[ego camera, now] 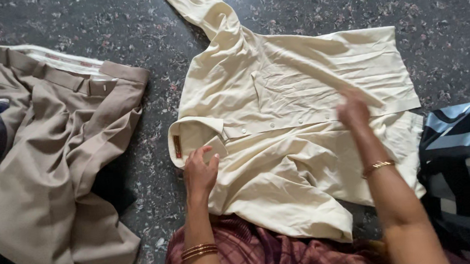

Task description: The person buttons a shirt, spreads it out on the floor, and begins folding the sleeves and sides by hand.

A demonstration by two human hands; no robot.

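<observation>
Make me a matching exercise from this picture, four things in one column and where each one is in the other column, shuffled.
Things:
1. left hand
2. right hand
3. trousers
4. blue cloth

Places:
A. crumpled on the floor, left of the shirt
B. at the right edge of the view
C. on the collar
D. over the button strip, blurred

Pairs: 1-C, 2-D, 3-A, 4-B
</observation>
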